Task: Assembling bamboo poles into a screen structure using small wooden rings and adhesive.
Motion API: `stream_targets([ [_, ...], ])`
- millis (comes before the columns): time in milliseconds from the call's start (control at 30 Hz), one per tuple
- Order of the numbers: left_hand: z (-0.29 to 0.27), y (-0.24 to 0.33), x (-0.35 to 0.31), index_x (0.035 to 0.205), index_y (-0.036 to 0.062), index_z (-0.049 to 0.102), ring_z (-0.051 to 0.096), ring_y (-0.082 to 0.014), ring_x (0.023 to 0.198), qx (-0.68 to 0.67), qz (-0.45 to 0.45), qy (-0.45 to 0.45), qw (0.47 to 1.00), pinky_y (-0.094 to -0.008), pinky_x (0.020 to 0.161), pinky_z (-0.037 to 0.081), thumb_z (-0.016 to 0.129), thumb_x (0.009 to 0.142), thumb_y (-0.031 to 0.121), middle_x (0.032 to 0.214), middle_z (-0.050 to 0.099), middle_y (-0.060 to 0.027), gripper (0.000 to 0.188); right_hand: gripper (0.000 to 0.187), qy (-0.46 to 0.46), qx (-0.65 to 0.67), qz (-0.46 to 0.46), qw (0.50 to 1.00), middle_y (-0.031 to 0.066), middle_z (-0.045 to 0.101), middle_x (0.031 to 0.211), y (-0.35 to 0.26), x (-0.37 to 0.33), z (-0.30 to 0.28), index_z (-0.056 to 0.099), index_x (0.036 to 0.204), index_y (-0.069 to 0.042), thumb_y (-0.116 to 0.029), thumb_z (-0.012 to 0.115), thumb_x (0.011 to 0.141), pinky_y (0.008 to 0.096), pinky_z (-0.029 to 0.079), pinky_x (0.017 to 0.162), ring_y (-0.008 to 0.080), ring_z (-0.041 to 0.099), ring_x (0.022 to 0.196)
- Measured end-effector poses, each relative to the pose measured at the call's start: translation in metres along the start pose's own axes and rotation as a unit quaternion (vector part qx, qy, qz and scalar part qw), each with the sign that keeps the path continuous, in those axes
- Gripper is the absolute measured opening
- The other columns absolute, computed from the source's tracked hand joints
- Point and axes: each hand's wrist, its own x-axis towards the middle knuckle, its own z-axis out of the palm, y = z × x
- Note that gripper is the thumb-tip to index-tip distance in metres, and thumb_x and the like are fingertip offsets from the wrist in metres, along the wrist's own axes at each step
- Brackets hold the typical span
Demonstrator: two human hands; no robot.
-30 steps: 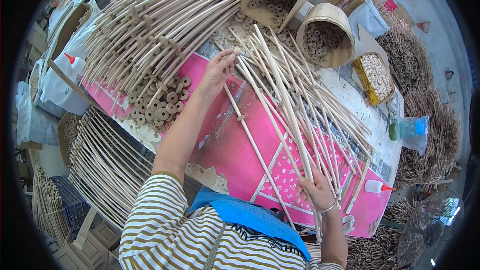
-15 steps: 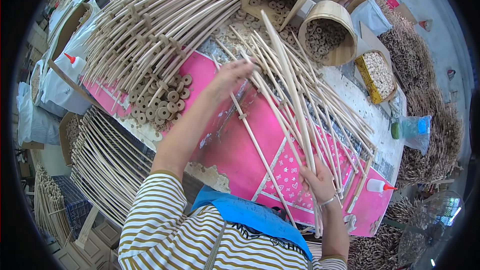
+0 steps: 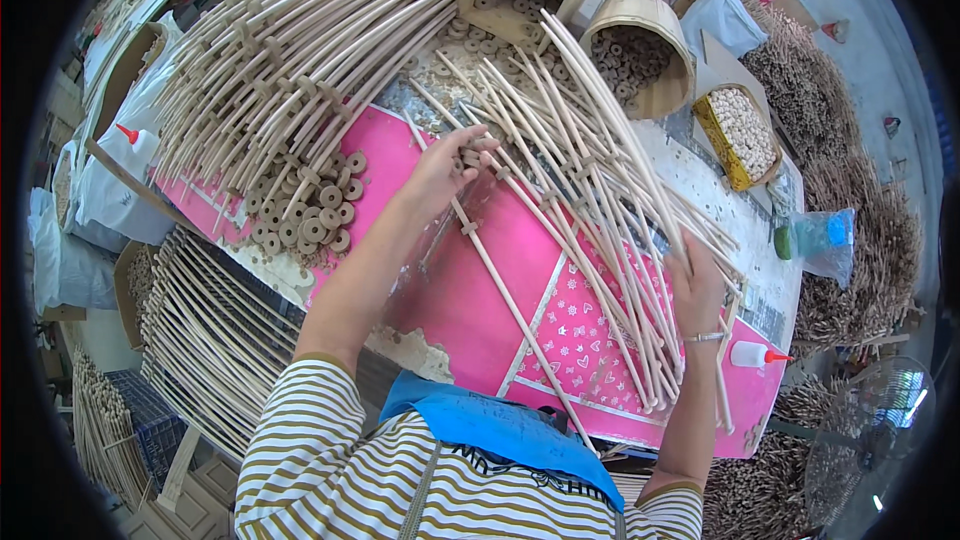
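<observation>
Leaning over a pink-covered worktable [image 3: 440,310], a person in a striped top grips a few long wooden dowels [image 3: 620,120] in the right hand [image 3: 700,290], which closes round their nearer part; the far ends point toward a wooden bucket [image 3: 662,100] of rings. Bent over the table's middle, the left hand [image 3: 450,172] curls its fingers around small brown wooden rings [image 3: 472,154]. Beneath it slants a single ringed rod [image 3: 510,295]. More loose rods [image 3: 590,240] lie between the hands; a ring pile [image 3: 315,210] sits left, a red-tipped bottle [image 3: 748,354] right.
</observation>
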Motion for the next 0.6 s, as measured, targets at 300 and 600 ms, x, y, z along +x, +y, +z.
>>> stream_targets([
  [300, -0.036, 0.016, 0.017, 0.132, 0.0026, 0.059, 0.064, -0.01, 0.073, -0.005, 0.038, 0.042, 0.998, -0.019, 0.048, 0.041, 0.044, 0.109, 0.029, 0.095, 0.069, -0.005, 0.038, 0.027, -0.273, 0.351, 0.312, 0.839, 0.0008, 0.059, 0.074, -0.047, -0.073, -0.006, 0.046, 0.127, -0.002, -0.011, 0.051, 0.103, 0.0188, 0.041, 0.048, 0.0048, 0.052, 0.054],
  [600, -0.02, 0.017, 0.014, 0.132, 0.0004, 0.058, 0.062, -0.0094, 0.075, 0.012, 0.027, 0.047, 0.998, -0.018, 0.048, 0.04, 0.035, 0.111, 0.031, 0.105, 0.07, -0.0088, 0.044, 0.024, -0.33, 0.42, 0.365, 0.763, 0.0028, 0.062, 0.075, -0.061, -0.1, 0.005, 0.046, 0.123, -0.001, -0.014, 0.051, 0.103, 0.0185, 0.042, 0.046, 0.0067, 0.055, 0.051],
])
